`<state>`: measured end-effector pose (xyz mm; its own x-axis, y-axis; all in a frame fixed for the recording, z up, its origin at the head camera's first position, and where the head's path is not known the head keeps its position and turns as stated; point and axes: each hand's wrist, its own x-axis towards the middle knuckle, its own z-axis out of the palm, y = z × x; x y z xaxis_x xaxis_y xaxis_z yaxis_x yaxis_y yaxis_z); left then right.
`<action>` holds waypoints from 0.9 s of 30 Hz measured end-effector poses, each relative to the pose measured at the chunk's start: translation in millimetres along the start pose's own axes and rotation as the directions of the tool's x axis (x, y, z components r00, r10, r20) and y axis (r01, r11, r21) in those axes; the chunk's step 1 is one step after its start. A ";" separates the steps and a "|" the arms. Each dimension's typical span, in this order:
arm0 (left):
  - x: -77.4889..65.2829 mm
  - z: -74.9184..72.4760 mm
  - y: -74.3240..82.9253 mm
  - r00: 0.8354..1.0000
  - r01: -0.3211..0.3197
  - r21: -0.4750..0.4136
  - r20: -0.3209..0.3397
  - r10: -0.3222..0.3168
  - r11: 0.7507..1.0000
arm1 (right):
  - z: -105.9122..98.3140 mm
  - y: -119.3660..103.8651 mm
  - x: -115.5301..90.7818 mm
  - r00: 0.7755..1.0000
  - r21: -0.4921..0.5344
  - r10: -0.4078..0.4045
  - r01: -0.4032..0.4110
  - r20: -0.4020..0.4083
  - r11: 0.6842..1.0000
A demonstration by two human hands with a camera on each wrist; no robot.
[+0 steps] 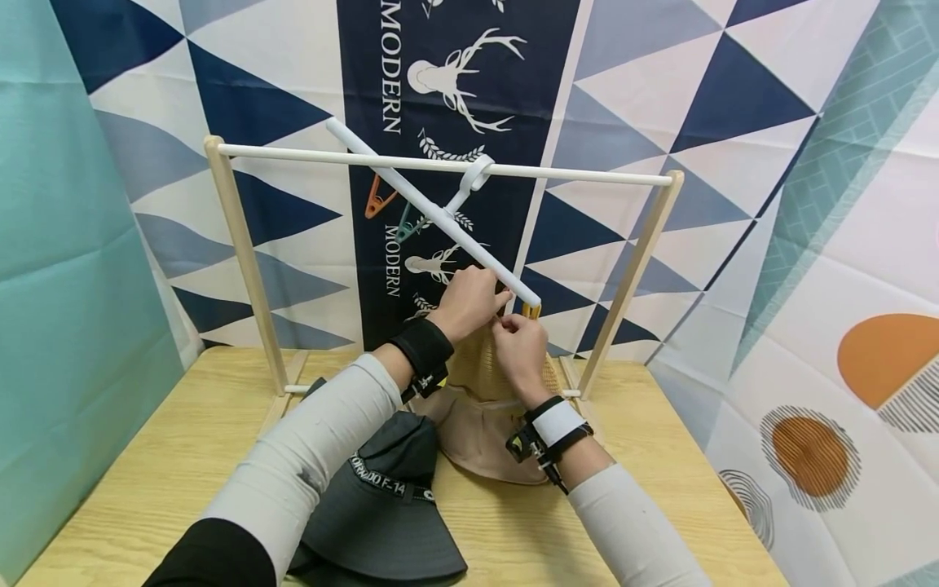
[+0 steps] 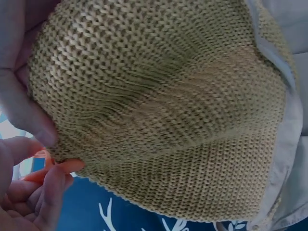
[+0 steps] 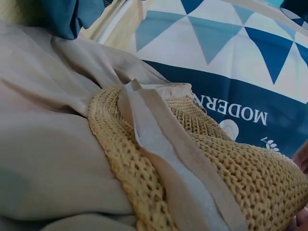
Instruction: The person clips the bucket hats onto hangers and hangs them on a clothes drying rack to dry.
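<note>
In the head view a tan knitted bucket hat [image 1: 480, 367] with a beige brim hangs below the low end of a tilted white clip hanger [image 1: 440, 214]. My left hand [image 1: 469, 303] pinches an orange clip [image 2: 72, 166] at the edge of the hat's crown, seen in the left wrist view. Close beside it, my right hand [image 1: 522, 352] pinches the top of the crown. A yellow clip [image 1: 531, 311] shows at the hanger's low end. The right wrist view shows the knit and a pale inner band [image 3: 168, 149], the fingers mostly cut off at the right edge.
The hanger hooks over the white bar of a wooden rack [image 1: 253, 269]. Another orange clip [image 1: 377, 200] and a teal clip [image 1: 406, 227] hang from it. A dark bucket hat [image 1: 381, 522] lies on the wooden table [image 1: 169, 456], partly under the left forearm. Patterned cloth stands behind.
</note>
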<state>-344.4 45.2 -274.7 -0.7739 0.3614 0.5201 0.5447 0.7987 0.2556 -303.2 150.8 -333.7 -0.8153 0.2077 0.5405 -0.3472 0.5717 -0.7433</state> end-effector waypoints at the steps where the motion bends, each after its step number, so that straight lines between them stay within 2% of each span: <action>1: -0.6 0.8 -0.6 1.000 -0.004 -0.011 -0.001 0.004 1.000 | -1.1 0.0 -0.6 1.000 -0.003 0.008 -0.008 0.007 1.000; 12: -4.9 7.3 -5.8 1.000 -0.028 0.027 -0.003 0.028 0.999 | -12.3 5.0 -9.9 0.996 -0.030 0.069 -0.068 0.054 0.997; 22: -5.7 12.5 -4.1 0.999 -0.033 0.020 -0.014 0.033 0.999 | -18.1 9.5 -9.5 0.994 -0.072 0.042 -0.035 0.099 0.997; 27: -10.4 12.1 -7.5 1.000 -0.015 0.015 -0.024 0.015 1.000 | -17.2 8.8 -9.4 0.993 -0.075 0.038 -0.030 0.109 0.997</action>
<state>-344.3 41.3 -291.9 -0.7574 0.3621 0.5434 0.5513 0.8005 0.2351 -290.6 167.6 -338.5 -0.8735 0.1416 0.4658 -0.2870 0.6231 -0.7276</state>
